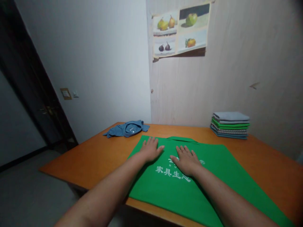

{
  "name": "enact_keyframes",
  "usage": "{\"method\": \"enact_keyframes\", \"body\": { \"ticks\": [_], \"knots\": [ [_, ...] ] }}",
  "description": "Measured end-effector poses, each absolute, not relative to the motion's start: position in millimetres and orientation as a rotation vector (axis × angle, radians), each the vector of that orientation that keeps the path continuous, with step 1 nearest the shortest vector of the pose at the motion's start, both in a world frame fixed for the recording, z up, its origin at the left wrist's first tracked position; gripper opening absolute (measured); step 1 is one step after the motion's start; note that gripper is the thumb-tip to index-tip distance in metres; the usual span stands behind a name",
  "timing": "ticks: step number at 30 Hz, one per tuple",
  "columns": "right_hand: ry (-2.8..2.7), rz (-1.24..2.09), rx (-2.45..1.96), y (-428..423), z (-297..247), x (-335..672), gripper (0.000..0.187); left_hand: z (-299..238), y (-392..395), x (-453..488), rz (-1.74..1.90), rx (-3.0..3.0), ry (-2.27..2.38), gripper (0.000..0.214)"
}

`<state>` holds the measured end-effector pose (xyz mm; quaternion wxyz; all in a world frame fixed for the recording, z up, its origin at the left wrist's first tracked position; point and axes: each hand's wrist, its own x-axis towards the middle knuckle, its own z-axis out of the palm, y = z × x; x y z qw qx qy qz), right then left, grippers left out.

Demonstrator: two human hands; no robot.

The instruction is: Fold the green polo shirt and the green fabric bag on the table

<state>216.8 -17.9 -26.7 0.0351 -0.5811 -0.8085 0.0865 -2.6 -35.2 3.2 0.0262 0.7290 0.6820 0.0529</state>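
Observation:
A green fabric bag (213, 183) with white printed characters lies spread flat on the orange wooden table (94, 157). My left hand (149, 149) rests palm down on the bag's far left part, fingers stretched out. My right hand (187, 160) lies flat on the bag's middle, partly covering the white print, fingers spread. Neither hand holds anything. The bag's handle (182, 139) shows at its far edge.
A crumpled blue garment (127, 128) lies at the table's far left corner. A stack of folded cloths (230, 125) in grey, green and blue stands at the far right by the wall. A fruit poster (181, 29) hangs above. A dark doorway (30, 94) is at left.

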Motion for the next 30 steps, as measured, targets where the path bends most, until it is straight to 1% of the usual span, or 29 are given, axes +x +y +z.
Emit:
{"method": "enact_keyframes", "body": {
  "ticks": [2, 5, 11, 18, 21, 23, 26, 28, 30],
  "knots": [
    [-2.489, 0.245, -1.786, -16.2, -29.8, 218.0, 0.086, -3.8, -51.5, 22.1, 0.14, 2.301, 1.899, 0.093],
    [-2.496, 0.22, -1.786, -13.6, -33.5, 219.9, 0.086, -10.4, -70.5, 36.0, 0.133, 2.325, 1.83, 0.097],
    [-2.499, 0.195, -1.778, -12.6, -34.0, 221.3, 0.088, -8.5, -88.1, -1.2, 0.139, 2.237, 1.96, 0.098],
    [-2.498, 0.183, -1.761, -11.4, -35.4, 223.4, 0.088, -4.2, -95.6, -52.7, 0.087, 2.049, 2.214, 0.097],
    [-2.498, 0.179, -1.752, -10.5, -35.8, 223.7, 0.089, 2.4, -98.4, -57.4, 0.038, 1.913, 2.375, 0.097],
    [-2.498, 0.174, -1.752, -10.1, -36.1, 223.8, 0.089, 6.1, -105.1, -47.5, 0.075, 1.934, 2.418, 0.097],
    [-2.498, 0.158, -1.763, -9.8, -37.0, 224.5, 0.089, 5.2, -122.8, -18.4, 0.189, 2.154, 2.251, 0.094],
    [-2.5, 0.145, -1.767, -9.8, -37.5, 225.3, 0.088, 0.9, -135.6, -0.1, 0.191, 2.237, 2.089, 0.093],
    [-2.505, 0.133, -1.768, -9.7, -37.8, 226.4, 0.088, -3.8, -145.9, 9.1, 0.191, 2.238, 2.022, 0.092]
  ]
}}
